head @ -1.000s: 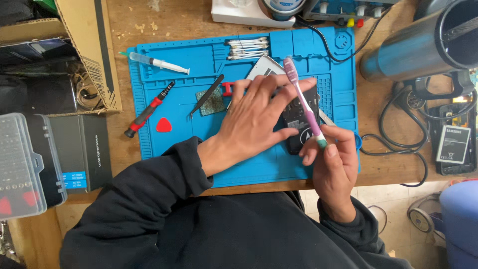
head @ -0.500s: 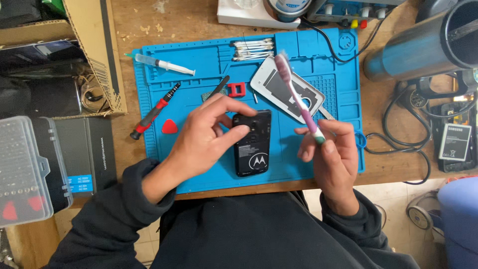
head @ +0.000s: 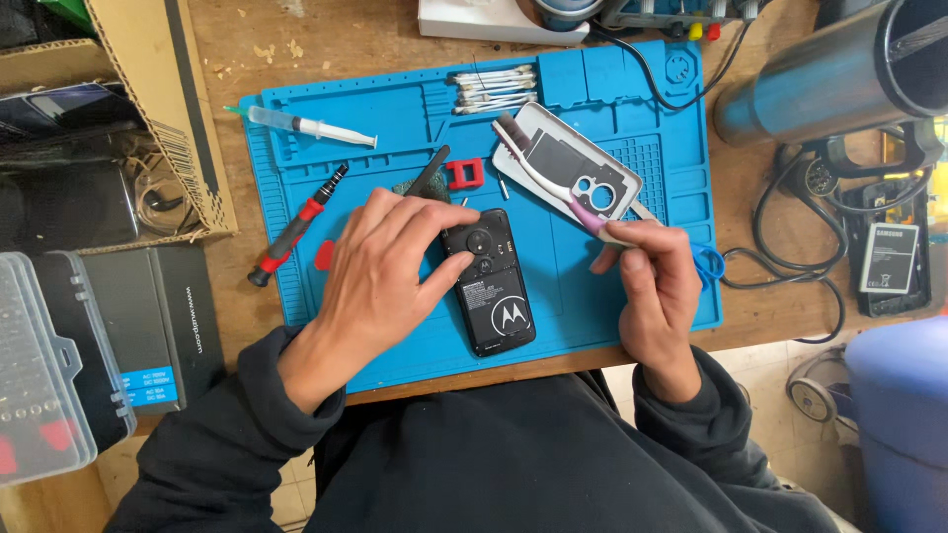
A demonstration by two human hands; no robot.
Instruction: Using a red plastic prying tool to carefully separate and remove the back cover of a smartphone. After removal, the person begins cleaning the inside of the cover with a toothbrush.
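Two hands work over the blue mat [head: 395, 128]. At its middle lies the black phone [head: 491, 281]; the left hand [head: 380, 271] touches its top edge with loose fingers, while the right hand [head: 652, 286], just right of it, grips a toothbrush [head: 543, 178].

Blue matt rubbery work mat [head: 395, 118] on worn wooden bench [head: 336, 39]; glossy black plastic phone [head: 491, 286] (smooth); brushed metal cylinder [head: 829, 79].
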